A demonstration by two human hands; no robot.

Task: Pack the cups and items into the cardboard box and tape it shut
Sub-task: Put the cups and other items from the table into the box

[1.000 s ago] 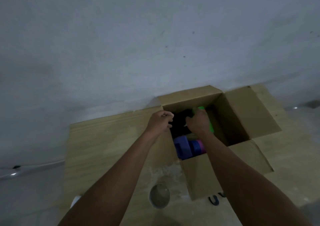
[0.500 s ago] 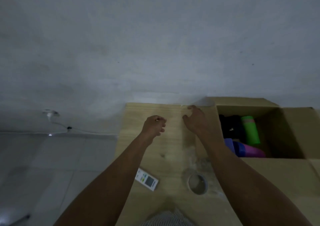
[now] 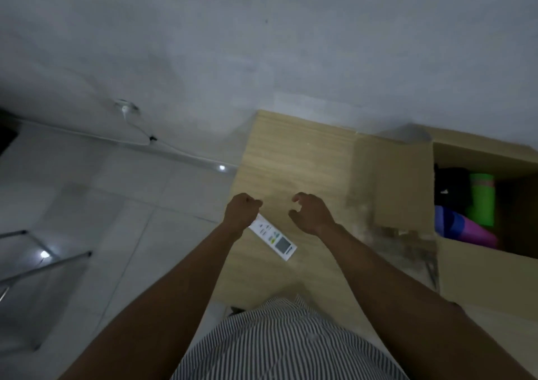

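I judge I'm mid-packing. My left hand is fisted, apparently empty, over one end of the remote control on the wooden table. My right hand hovers loosely curled, empty. The cardboard box sits open at right, green cup inside. Next: grip the remote control by its sides.

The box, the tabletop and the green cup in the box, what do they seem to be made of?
Box: brown cardboard, matte, with folded flaps. Tabletop: pale wood or wood-look laminate, judging by its straight grain lines. Green cup: likely plastic, given its bright uniform colour and smooth side, though the dim light leaves that open.
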